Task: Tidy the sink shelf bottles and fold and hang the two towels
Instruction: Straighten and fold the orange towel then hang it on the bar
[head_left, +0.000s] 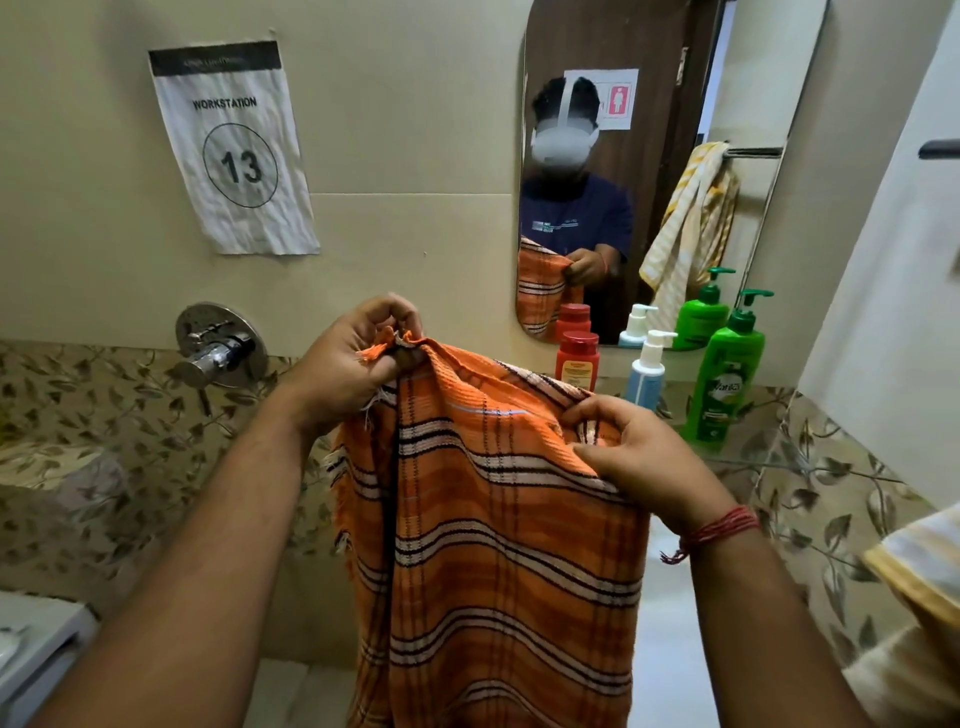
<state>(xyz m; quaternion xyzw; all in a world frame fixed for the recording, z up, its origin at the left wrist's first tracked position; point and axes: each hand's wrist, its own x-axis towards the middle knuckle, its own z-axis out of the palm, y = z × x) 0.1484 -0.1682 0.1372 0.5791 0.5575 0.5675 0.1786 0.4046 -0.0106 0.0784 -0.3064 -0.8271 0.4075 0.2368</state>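
Left hand pinched the orange towel by its top corner; right hand gripped the other top edge, apparently folded. Towel hung before the wall, bottles right.

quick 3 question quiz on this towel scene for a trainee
1. True or false: both hands hold the orange towel.
2. How many bottles stand on the shelf? A two, B three, C five.
3. Which bottle stands nearest the towel?

Key:
1. True: left hand and right hand each pinch its top edge.
2. B: red bottle, white pump bottle, green bottle.
3. The red bottle.
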